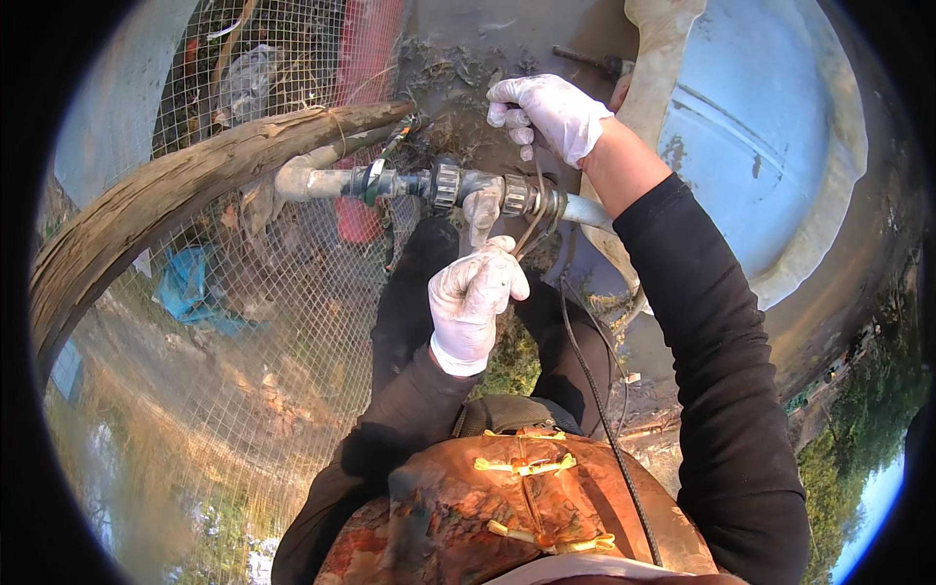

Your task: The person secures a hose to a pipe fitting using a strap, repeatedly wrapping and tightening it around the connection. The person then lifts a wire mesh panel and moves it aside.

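While a patterned orange garment point(439, 512) fills the foreground, beyond it follow: left hand point(476, 304), white-gloved, fingers closed on a thin cord point(530, 232); grey pipe point(331, 184), ribbed couplings point(447, 186), cord looped round it between the hands; right hand point(554, 112), white-gloved, pinching the cord's upper strand; wet mud point(517, 39) beyond.

The pipe point(409, 184) looks plastic, the log point(195, 174) rough wood.
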Tool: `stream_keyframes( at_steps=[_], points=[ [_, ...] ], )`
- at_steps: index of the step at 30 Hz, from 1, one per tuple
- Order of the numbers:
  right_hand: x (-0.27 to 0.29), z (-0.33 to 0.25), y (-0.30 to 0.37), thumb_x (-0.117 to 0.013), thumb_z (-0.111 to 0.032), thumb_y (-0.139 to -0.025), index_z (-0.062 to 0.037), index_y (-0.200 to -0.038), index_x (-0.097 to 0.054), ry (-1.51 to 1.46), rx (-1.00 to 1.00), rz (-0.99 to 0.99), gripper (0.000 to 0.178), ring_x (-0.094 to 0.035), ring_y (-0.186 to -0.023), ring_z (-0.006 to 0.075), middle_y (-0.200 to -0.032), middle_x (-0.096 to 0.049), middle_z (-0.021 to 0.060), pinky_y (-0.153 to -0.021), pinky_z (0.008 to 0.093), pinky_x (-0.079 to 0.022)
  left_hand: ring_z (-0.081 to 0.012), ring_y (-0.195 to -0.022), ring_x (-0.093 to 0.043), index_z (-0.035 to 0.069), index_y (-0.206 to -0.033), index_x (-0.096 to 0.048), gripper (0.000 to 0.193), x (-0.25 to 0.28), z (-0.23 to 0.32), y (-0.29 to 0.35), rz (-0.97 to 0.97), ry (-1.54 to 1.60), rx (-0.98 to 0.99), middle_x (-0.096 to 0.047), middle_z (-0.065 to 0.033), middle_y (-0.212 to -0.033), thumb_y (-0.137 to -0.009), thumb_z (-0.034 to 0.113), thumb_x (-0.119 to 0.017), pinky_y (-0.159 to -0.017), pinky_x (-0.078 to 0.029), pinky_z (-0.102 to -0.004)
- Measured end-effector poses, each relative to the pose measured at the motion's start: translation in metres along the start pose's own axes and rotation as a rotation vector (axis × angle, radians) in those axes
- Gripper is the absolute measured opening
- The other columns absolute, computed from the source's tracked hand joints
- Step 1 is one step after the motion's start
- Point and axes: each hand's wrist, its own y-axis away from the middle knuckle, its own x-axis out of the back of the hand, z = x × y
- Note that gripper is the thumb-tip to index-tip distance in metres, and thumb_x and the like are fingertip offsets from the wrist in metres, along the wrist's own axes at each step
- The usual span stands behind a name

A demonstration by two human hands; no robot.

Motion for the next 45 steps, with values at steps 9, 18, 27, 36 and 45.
stream_keyframes(
  at_steps=[9,18,27,36,45],
  points=[
    [0.001,0.014,-0.038,-0.059,-0.027,-0.097,-0.0089,-0.083,-0.071,0.492,-0.193,-0.329,0.026,-0.066,-0.062,0.0134,-0.072,-0.07,0.0023,-0.059,0.0282,-0.053,-0.0149,-0.073,-0.058,0.007,-0.084,-0.066,0.015,0.032,-0.028,-0.007,0.045,0.623,0.276,-0.066,-0.0042,-0.08,-0.096,0.012,-0.06,-0.076,-0.049,-0.0341],
    [-0.002,0.035,-0.046,-0.064,-0.025,-0.092,-0.0083,-0.085,-0.074,0.597,-0.192,-0.352,0.02,-0.06,-0.066,0.0122,-0.077,-0.067,0.0011,-0.06,0.0301,-0.05,-0.0233,-0.103,-0.058,0.008,-0.125,-0.054,0.03,0.076,-0.082,-0.056,0.101,0.157,0.756,-0.062,-0.0088,-0.12,-0.105,0.024,-0.038,-0.082,-0.049,-0.0414],
    [-0.004,0.027,-0.033,-0.064,-0.028,-0.096,-0.0073,-0.095,-0.073,0.512,-0.323,-0.376,0.023,-0.071,-0.072,0.0171,-0.086,-0.073,0.0053,-0.069,0.0321,-0.059,-0.0209,-0.115,-0.056,0.006,-0.134,-0.05,0.037,0.092,-0.118,-0.089,0.232,0.09,0.882,-0.059,-0.0082,-0.129,-0.106,0.029,-0.041,-0.093,-0.05,-0.0409],
    [-0.01,0.029,-0.026,-0.07,-0.029,-0.091,-0.0072,-0.095,-0.076,0.55,-0.303,-0.422,0.023,-0.063,-0.075,0.0155,-0.087,-0.071,0.004,-0.071,0.0355,-0.051,-0.0199,-0.076,-0.065,0.002,-0.101,-0.067,0.038,0.107,-0.167,-0.136,0.29,-0.046,0.585,-0.07,-0.0078,-0.089,-0.102,0.041,-0.062,-0.07,-0.052,-0.0352],
    [-0.001,0.035,-0.043,-0.072,-0.035,-0.09,-0.0045,-0.1,-0.077,0.838,-0.168,-0.316,0.032,-0.063,-0.077,0.0194,-0.089,-0.073,0.0066,-0.075,0.0362,-0.05,-0.023,-0.087,-0.069,0.003,-0.115,-0.064,0.042,0.092,-0.099,-0.142,0.148,0.223,0.969,-0.07,-0.0106,-0.103,-0.104,0.043,-0.057,-0.08,-0.059,-0.0388]
  ],
)
